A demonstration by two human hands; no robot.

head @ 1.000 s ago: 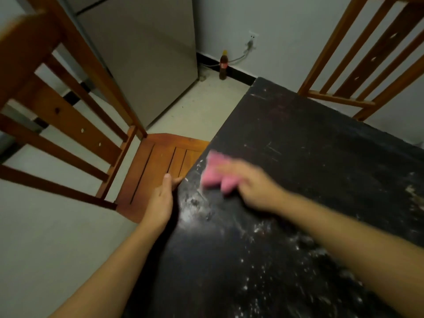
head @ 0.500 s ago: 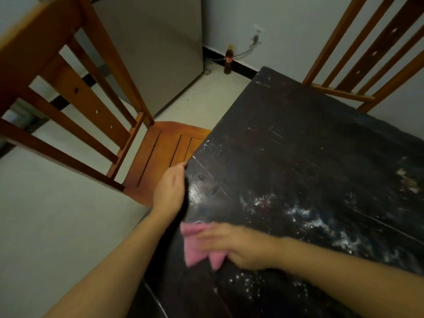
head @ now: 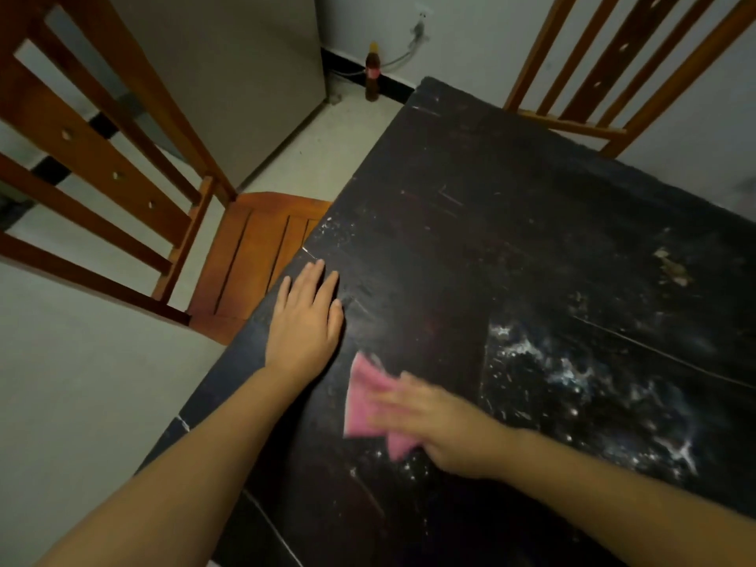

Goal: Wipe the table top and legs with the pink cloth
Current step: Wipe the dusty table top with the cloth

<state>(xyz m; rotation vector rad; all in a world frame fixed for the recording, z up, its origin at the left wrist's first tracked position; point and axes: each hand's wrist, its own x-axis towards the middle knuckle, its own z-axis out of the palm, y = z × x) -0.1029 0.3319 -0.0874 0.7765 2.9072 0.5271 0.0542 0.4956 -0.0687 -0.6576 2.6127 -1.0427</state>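
Crumpled pink cloth pressed on dusty black surface under blurred right hand, fingers partly covering it; left hand flat, fingers spread.

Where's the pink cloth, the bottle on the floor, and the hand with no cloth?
pink cloth (head: 363, 399): head view, on the bare part left of the fingers.
bottle (head: 372, 75): head view, on its label by the wall.
left hand (head: 304, 327): head view, on its back, flat on the table.
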